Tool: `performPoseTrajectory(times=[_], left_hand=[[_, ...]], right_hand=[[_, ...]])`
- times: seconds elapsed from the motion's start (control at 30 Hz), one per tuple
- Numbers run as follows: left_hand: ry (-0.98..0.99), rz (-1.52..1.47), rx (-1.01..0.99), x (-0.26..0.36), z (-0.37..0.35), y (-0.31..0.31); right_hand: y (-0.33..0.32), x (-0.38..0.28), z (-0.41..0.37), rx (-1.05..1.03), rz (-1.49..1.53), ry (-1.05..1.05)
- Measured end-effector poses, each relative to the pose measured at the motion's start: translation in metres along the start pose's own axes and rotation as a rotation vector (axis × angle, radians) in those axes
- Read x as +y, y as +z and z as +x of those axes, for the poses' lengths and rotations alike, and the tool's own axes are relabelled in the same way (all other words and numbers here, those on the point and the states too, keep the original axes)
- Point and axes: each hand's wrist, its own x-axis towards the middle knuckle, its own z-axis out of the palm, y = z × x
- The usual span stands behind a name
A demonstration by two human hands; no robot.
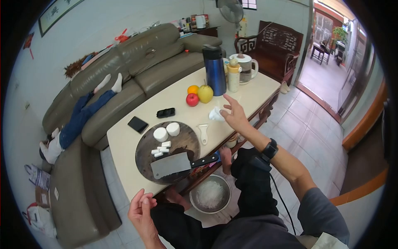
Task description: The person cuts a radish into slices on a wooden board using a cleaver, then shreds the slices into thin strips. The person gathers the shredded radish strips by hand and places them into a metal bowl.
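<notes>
My right hand (234,112) is over the table beside a crumpled white tissue (216,114), its fingers apart; whether it touches the tissue is unclear. My left hand (141,211) hangs before the table's near edge, fingers loosely curled and apart, holding nothing. On a round wooden board (143,147) lie two thick white pieces (166,132), several small white sticks (161,149) and a cleaver (171,165) with a black handle. A white peeler (203,134) rests just right of the board.
The table (124,155) also holds a phone (137,124), a black case (166,112), fruit (205,94), a blue flask (214,72), a bottle and a glass kettle (248,68). A metal bowl (210,194) stands below. A person (78,116) lies on the sofa (103,81).
</notes>
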Motion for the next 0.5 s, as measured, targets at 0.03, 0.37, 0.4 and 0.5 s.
performPoseTrajectory(times=[0.03,0.37,0.4,0.5], left_hand=[[-0.005,0.004,0.017,-0.002,-0.001,-0.004],[0.060,0.072,0.023,0.016,0.044,0.008],[0.079,0.078,-0.036,0.019,0.055,0.013],[0.080,0.069,-0.115,0.009,0.093,0.023]], right_hand=[[0.001,-0.005,0.000,-0.016,0.008,0.000],[0.022,-0.077,-0.031,-0.861,-0.207,0.021],[0.027,-0.085,-0.040,-0.959,-0.273,-0.068],[0.048,-0.081,-0.071,-1.064,-0.355,-0.227]])
